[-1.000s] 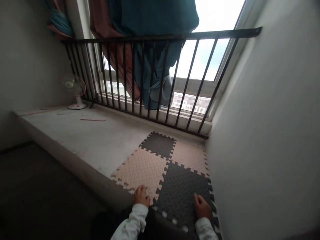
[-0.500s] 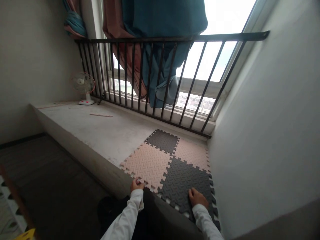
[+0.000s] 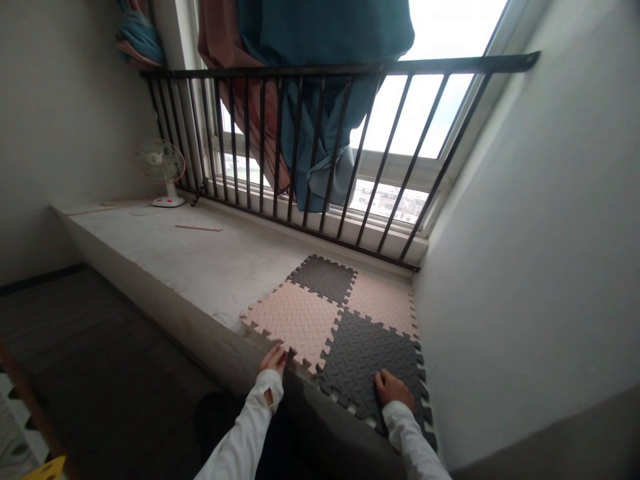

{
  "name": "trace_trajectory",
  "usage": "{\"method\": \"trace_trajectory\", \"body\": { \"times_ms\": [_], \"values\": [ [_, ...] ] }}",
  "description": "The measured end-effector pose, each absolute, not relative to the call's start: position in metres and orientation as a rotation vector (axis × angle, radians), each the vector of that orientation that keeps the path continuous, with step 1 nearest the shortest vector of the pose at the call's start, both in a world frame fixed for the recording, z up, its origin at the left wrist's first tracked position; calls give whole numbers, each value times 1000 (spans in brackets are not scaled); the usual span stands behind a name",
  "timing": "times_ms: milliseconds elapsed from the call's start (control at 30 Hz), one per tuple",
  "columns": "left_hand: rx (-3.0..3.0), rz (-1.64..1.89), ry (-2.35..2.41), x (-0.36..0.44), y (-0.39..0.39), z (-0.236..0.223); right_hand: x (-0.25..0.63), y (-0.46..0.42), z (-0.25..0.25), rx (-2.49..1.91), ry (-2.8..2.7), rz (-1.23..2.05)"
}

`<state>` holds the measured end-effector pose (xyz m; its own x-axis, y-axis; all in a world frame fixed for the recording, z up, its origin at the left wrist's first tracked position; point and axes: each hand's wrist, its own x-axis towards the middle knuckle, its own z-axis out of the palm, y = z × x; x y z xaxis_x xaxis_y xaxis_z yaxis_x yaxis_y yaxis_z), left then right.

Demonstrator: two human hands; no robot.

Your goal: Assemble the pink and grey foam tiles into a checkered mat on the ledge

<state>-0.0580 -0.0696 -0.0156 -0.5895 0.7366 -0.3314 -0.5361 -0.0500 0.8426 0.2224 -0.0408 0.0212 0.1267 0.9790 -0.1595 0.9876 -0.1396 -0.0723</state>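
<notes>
Touching foam mat point(image 3: 367, 347); both hands point(image 3: 397, 389)

The left hand point(image 3: 273, 361) has slid left along the ledge's point(image 3: 200, 267) front edge, away from the pink mat's point(image 3: 297, 320) front right corner; its fingers, curled half a second ago, are straighter. The right hand point(image 3: 395, 390) rests farther from the dark mat's point(image 3: 370, 347) right edge than a second ago.
</notes>
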Motion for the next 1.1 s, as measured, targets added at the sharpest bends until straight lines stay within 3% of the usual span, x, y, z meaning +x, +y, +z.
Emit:
{"method": "trace_trajectory", "body": {
  "times_ms": [533, 1100],
  "values": [
    [292, 1655, 1013, -41, -71, -3, 223, -40, 20, 2322, 2015, -279],
    [175, 1479, 575, -63, -65, -30, 222, -40, 21, 2328, 1993, -259]
  ]
}}
